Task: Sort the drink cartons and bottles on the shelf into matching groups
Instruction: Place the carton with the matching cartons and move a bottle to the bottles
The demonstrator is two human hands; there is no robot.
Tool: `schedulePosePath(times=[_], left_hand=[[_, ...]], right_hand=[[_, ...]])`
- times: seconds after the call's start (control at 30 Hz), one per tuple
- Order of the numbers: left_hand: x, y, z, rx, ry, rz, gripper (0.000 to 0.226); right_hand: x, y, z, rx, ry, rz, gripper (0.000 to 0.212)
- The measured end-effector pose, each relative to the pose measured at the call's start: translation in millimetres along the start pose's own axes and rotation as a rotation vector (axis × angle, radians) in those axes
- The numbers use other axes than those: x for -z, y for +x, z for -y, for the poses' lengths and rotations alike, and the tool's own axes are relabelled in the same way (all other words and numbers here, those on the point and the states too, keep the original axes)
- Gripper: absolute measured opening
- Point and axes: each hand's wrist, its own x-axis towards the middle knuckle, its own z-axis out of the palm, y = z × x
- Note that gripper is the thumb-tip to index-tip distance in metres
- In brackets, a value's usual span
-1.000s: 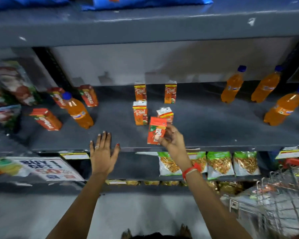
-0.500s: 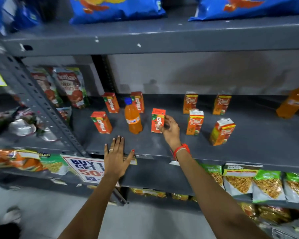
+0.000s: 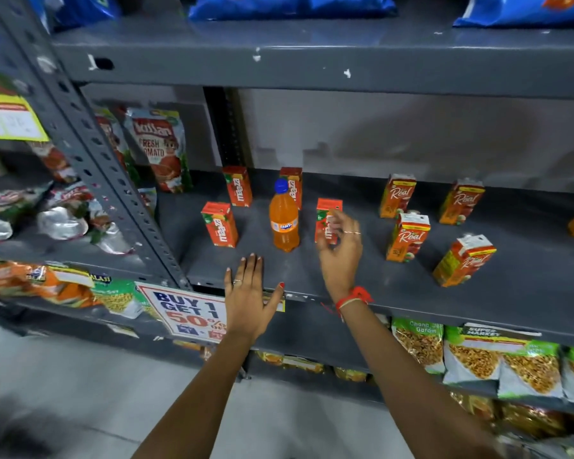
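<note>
Cartons of mango drink now number four around the orange bottle (image 3: 283, 220): the newest carton (image 3: 326, 220) stands at its 3 o'clock, just set down. The right hand (image 3: 340, 250) has let go, fingers loosely spread beside it. The left hand (image 3: 248, 293) lies flat on the shelf edge (image 3: 411, 303). That bottle likely moves next.

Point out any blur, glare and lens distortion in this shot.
Head view: the right hand is motion-blurred at its fingers in front of a Maaza carton; soft glare streaks the upper shelf edge; wide-angle distortion tilts the perforated upright and leans the Real cartons; left hand stays sharp.
</note>
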Motion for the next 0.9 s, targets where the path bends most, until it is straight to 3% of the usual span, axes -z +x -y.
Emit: schedulePosePath(times=[0.13,0.23,0.47,0.67,0.9], left_hand=[[-1.9,0.1,1.5,0.0,-0.001,-0.013,0.074],[-2.0,-0.1,2.4,-0.006,-0.004,-0.001,0.075],[-0.1,-2.1,-1.4,-0.007,0.041,-0.019,0.076],[-14.0,-9.3,-46.6,-0.048,0.025,0.016,0.073],[-36.6,-17.5,-144.0,-0.174,-0.003,0.118,0.064]], right_hand=[[-32.5,5.0,15.0,-0.027,-0.044,0.383,0.064],[-55.9,10.2,17.0,-0.067,-0.134,0.434,0.08],[-45.2,4.4,12.8,-0.113,-0.133,0.359,0.073],[37.0,-31.3,9.0,-0.126,-0.084,0.145,0.067],[155.9,-29.6,-6.3,-0.152,-0.169,-0.12,0.064]])
